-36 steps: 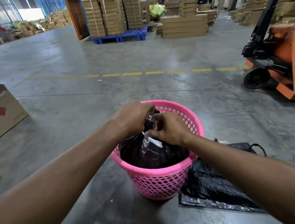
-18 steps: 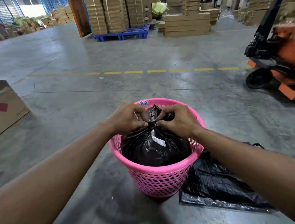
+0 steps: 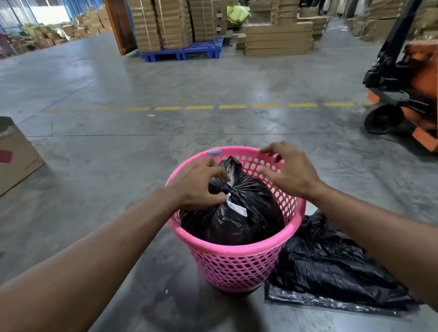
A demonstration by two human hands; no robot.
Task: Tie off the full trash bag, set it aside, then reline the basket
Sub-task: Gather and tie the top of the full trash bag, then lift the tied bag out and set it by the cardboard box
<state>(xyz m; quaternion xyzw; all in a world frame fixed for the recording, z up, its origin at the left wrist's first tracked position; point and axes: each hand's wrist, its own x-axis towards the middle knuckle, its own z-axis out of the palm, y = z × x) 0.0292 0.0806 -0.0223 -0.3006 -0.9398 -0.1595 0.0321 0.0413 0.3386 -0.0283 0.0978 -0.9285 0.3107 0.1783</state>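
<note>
A full black trash bag (image 3: pixel 233 217) sits inside the pink mesh basket (image 3: pixel 237 267) on the concrete floor. Its neck is knotted, with a short tail sticking up and a white scrap showing below the knot. My left hand (image 3: pixel 198 186) grips the bag at the knot. Just right of the knot, my right hand (image 3: pixel 289 170) hovers over the basket's rim with its fingers spread and nothing in them. A flat pile of black plastic bags (image 3: pixel 335 269) lies on the floor against the basket's right side.
An open cardboard box (image 3: pixel 0 158) stands at the left. An orange pallet truck (image 3: pixel 423 95) is parked at the right. A dashed yellow floor line (image 3: pixel 199 107) runs across beyond the basket. Stacked cartons on a blue pallet (image 3: pixel 181 53) and people stand far back.
Both hands were pinching and pulling the bag's neck tight. Now my right hand has let go and lifted away to the right, while my left hand keeps hold at the knot.
</note>
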